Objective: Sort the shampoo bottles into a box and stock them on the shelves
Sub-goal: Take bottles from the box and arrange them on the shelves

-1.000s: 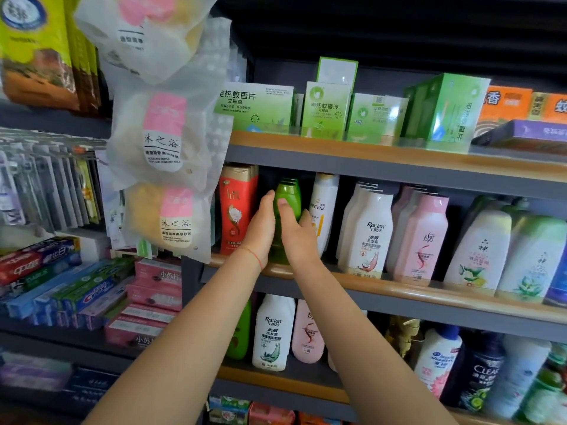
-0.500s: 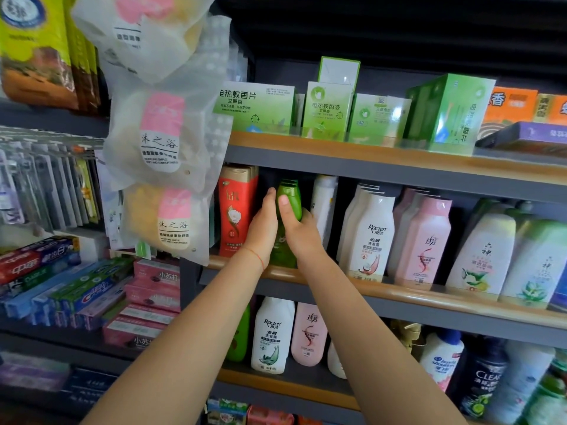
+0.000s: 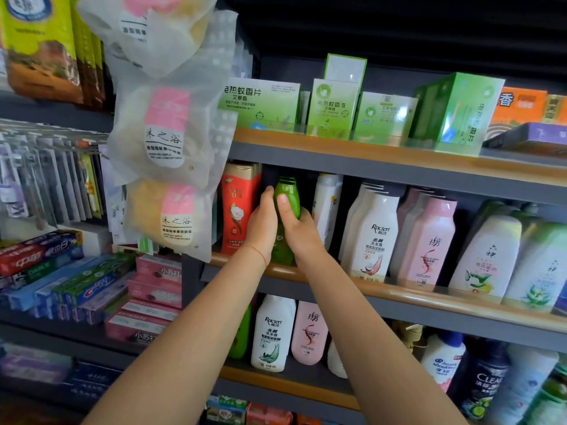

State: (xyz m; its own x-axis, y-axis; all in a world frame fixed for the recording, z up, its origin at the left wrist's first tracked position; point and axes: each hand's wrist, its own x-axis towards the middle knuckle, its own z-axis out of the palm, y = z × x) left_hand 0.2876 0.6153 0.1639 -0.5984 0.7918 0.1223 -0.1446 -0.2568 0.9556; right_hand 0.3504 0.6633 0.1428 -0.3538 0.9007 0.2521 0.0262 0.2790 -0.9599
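A green shampoo bottle (image 3: 287, 196) stands upright on the middle shelf (image 3: 408, 294), between a red bottle (image 3: 237, 210) and a white bottle (image 3: 325, 200). My left hand (image 3: 262, 230) lies flat against its left side, fingers straight and reaching up into the gap beside the red bottle. My right hand (image 3: 302, 236) grips it from the right, thumb laid on the front and fingers wrapped behind. Both hands hide the bottle's lower half.
White Racien bottles (image 3: 372, 240), pink bottles (image 3: 429, 243) and white-green bottles (image 3: 487, 256) fill the shelf to the right. Green boxes (image 3: 333, 108) sit on the shelf above and more bottles (image 3: 271, 332) below. Bagged sponges (image 3: 165, 130) hang at left over toothpaste boxes (image 3: 76, 283).
Both hands stay on the green bottle at the same spot on the shelf. My right thumb has slid slightly up its front. The view has shifted a little.
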